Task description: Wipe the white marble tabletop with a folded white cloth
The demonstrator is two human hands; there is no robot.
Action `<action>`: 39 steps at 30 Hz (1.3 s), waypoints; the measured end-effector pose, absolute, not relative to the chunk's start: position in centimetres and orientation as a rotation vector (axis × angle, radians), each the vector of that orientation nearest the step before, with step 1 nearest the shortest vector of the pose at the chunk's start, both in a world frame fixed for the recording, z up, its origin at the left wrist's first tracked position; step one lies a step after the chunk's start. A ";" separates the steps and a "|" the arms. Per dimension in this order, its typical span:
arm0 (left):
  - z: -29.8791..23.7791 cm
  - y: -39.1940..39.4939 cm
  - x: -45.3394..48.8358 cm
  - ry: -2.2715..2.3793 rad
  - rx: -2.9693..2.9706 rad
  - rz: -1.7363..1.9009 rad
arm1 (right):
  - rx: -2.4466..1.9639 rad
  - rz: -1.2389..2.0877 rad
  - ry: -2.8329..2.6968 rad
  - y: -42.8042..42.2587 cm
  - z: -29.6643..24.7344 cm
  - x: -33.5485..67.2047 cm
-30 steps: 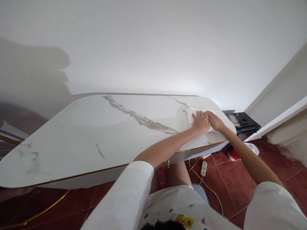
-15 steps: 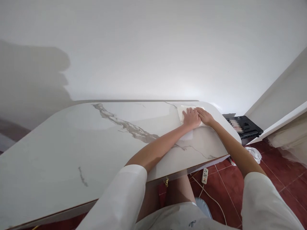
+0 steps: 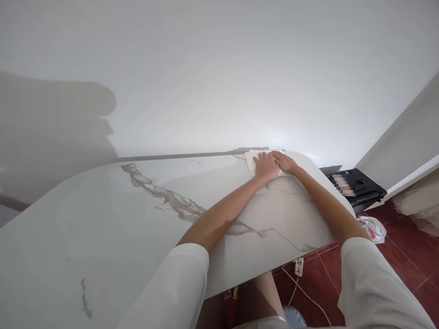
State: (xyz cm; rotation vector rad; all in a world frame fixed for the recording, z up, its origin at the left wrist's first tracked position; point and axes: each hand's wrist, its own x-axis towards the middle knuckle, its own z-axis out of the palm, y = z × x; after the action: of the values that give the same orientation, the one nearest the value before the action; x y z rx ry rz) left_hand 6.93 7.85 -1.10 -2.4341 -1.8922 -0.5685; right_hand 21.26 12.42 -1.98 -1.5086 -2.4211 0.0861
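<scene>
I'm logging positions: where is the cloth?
Head view, right of centre: the cloth lies on the tabletop near its far edge, under the left hand and right hand.

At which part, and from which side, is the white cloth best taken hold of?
The white cloth is probably best pinched at its left edge, coming from the left: it lies flat on the tabletop, where that edge sticks out past the left hand; the right hand lies over the right part.

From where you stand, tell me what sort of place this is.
Probably a room in a home, though it could be a small workplace: there is a marble-patterned tabletop, red floor tiles and a power strip on the floor.
</scene>
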 end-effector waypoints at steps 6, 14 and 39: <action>-0.8 9.2 7.6 -1.877 -2.456 -0.540 | -1.452 0.147 -2.396 14.4 -2.5 22.4; -0.5 9.3 8.7 -1.792 -2.533 -0.537 | -1.550 0.132 -2.319 13.9 -3.0 24.1; -0.4 -5.6 11.0 -1.596 -2.724 -0.533 | -1.393 -0.103 -2.369 -2.8 -4.6 29.1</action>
State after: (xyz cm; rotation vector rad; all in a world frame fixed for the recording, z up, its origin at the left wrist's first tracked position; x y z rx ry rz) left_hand 10.97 -5.60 -0.43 -2.7235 -1.5958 -0.5327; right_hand 29.06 -2.79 -4.64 -1.3933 -2.3690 -0.1027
